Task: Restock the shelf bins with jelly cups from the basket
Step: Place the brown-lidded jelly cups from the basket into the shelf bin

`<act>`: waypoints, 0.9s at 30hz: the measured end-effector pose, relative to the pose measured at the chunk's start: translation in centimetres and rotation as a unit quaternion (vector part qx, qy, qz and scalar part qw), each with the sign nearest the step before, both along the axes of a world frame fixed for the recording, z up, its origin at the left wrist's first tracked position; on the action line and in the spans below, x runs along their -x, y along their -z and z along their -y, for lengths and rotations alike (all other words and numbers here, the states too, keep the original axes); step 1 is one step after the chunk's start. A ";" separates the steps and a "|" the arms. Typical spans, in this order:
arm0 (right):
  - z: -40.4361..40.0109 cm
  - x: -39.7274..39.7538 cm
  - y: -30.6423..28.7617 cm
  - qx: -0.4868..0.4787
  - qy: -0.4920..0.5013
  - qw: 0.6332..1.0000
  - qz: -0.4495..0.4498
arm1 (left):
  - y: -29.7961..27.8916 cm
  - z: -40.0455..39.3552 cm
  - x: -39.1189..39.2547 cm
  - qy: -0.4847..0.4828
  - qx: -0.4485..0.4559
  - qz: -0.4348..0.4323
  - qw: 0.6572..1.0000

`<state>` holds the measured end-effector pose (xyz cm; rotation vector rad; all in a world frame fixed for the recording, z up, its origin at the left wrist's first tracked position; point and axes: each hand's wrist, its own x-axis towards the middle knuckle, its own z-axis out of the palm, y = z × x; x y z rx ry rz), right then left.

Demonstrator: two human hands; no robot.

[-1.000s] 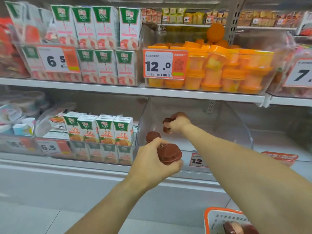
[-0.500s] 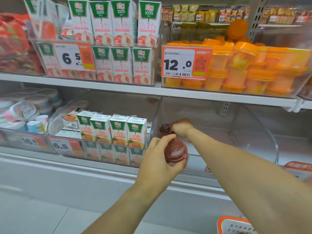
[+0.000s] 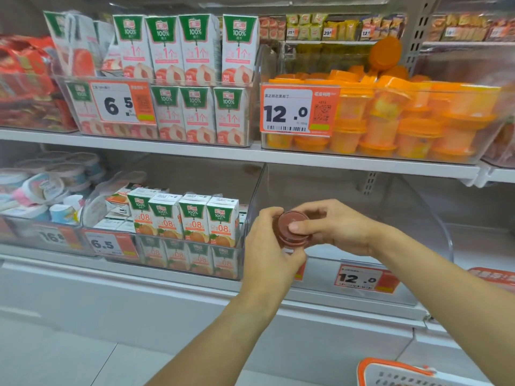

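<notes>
While at the front edge of the clear lower-shelf bin (image 3: 348, 207), both hands grip one brown jelly cup (image 3: 291, 229): left hand (image 3: 271, 246), right hand (image 3: 338, 227). Bin looks bare inside; restocking likely barely begun, basket (image 3: 390, 371) contents unseen.

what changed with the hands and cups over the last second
The right hand drew back out of the clear bin to the left hand, and both now hold one dark red cup. The juice cartons and orange cups stayed put.

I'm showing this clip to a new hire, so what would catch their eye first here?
Both hands, the left hand and right hand, meet around a dark red jelly cup in front of the clear lower bin. Above it, the bin of bright orange cups with its 12.0 price tag stands out.
</notes>
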<state>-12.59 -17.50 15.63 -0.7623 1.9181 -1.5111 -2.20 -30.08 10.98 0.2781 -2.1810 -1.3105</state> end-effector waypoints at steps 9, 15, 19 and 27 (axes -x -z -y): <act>2.7 7.8 3.0 0.004 0.327 0.926 0.191 | 1.4 0.3 0.7 0.008 0.255 0.182 0.950; 7.9 12.1 6.9 0.023 0.371 0.911 0.180 | 1.8 0.6 0.9 0.021 0.278 0.176 0.944; 9.0 13.3 8.2 0.009 0.402 0.901 0.162 | 2.2 0.9 1.0 0.012 0.294 0.154 0.943; 9.7 13.2 8.5 -0.004 0.350 0.924 0.153 | 2.8 0.8 1.7 -0.002 0.313 0.179 0.933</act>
